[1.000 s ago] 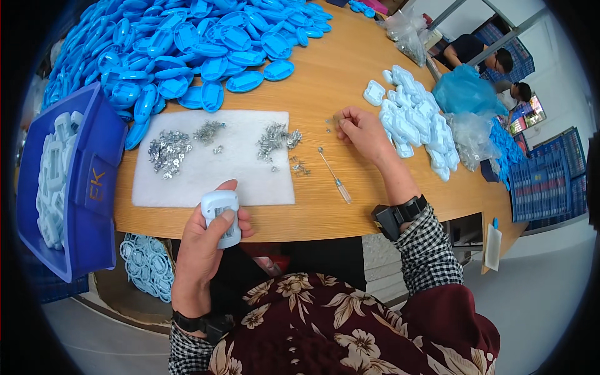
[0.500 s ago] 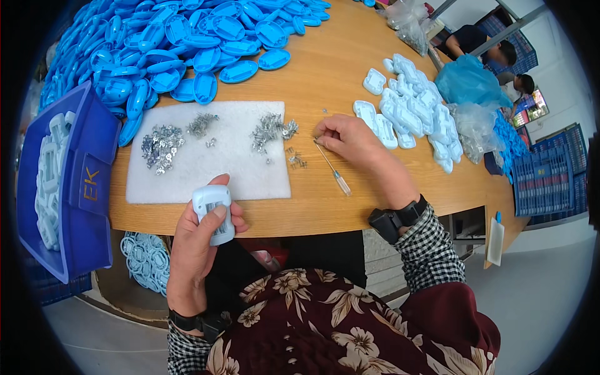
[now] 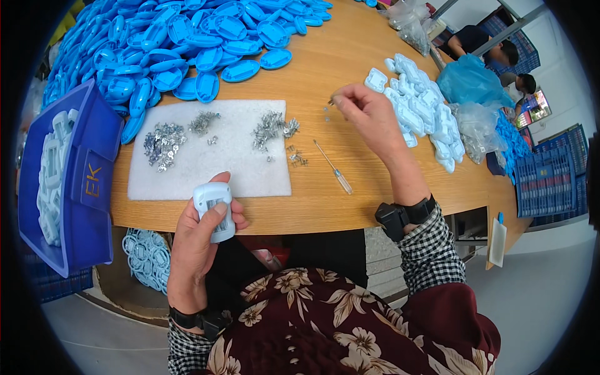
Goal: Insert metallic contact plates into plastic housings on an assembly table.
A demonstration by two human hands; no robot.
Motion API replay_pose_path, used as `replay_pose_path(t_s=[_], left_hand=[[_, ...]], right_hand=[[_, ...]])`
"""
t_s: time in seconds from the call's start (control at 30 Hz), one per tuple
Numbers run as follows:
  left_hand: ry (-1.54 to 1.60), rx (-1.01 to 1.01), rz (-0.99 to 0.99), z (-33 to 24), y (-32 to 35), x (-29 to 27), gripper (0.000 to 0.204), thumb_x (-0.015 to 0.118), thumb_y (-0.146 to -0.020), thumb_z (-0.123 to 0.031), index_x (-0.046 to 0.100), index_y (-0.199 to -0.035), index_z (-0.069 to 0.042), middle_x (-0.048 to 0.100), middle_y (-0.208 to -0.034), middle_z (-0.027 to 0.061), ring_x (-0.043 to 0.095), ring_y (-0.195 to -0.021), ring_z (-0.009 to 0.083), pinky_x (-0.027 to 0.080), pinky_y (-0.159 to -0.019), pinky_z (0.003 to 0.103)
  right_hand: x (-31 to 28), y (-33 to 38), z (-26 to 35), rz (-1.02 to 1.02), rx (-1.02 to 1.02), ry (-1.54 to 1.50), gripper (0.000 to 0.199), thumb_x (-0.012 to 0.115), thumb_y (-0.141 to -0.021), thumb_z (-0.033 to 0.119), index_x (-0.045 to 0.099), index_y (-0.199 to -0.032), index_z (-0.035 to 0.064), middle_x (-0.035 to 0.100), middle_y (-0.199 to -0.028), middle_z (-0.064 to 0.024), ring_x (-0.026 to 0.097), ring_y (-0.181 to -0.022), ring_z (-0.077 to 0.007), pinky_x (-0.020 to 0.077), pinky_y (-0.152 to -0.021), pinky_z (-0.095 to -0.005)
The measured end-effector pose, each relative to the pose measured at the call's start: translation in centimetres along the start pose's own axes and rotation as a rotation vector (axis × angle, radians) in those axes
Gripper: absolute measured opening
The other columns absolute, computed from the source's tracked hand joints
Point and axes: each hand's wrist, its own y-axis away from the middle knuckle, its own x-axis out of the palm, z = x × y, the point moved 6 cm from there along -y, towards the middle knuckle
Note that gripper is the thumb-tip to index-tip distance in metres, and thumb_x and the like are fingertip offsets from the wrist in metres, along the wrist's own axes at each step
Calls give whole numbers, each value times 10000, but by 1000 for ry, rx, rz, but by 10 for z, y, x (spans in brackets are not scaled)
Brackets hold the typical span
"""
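Observation:
My left hand (image 3: 195, 240) is closed round a light blue plastic housing (image 3: 222, 234) with a recessed battery bay, the thumb lying across it at the table's front edge. My right hand (image 3: 370, 119) is raised over the table, thumb and forefinger pinched on a tiny metal piece (image 3: 331, 102) too small to name. Below it lies a screwdriver (image 3: 333, 167) with a clear handle, touched by neither hand. Left of it, a white foam mat (image 3: 206, 178) bears piles of small metal contact plates (image 3: 164, 145) and springs (image 3: 267, 128).
A large heap of bright blue oval shells (image 3: 187, 40) fills the far left. Light blue housings (image 3: 415, 103) are piled at right, beside plastic bags (image 3: 472, 81). A blue bin (image 3: 94, 156) of pale parts stands at left. Other people (image 3: 475, 40) sit at the far right.
My right hand has moved away from the screwdriver's tip, up and to the right, and is still pinched. The left hand and its housing have stayed nearly in place.

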Motion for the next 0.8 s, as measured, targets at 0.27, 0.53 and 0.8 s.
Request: replay_pose_path(t_s=[0.27,0.53,0.8], left_hand=[[0,-3,-1,1,0,-1,597,616,-967,-139,376,-1492,12,663,-990,96,671,-845,159,602,-818,375],[7,-12,9,1,-2,-2,578,606,-967,-128,393,-1485,14,663,-989,93,669,-843,157,602,-825,376],[30,-24,45,-1,-2,-1,511,575,-989,-90,423,-1462,25,680,-1001,90,685,-872,156,583,-832,328]], right_hand=[[1,-7,-33,24,6,203,195,658,-929,139,695,-1078,21,707,-839,-105,646,-744,-184,514,-705,-316],[26,-29,-24,60,-192,318,215,629,-937,132,696,-1134,77,713,-988,-134,671,-882,-275,533,-792,-367],[59,-37,-2,103,-447,419,202,616,-880,74,751,-1026,106,673,-933,-126,651,-909,-337,527,-800,-427]])
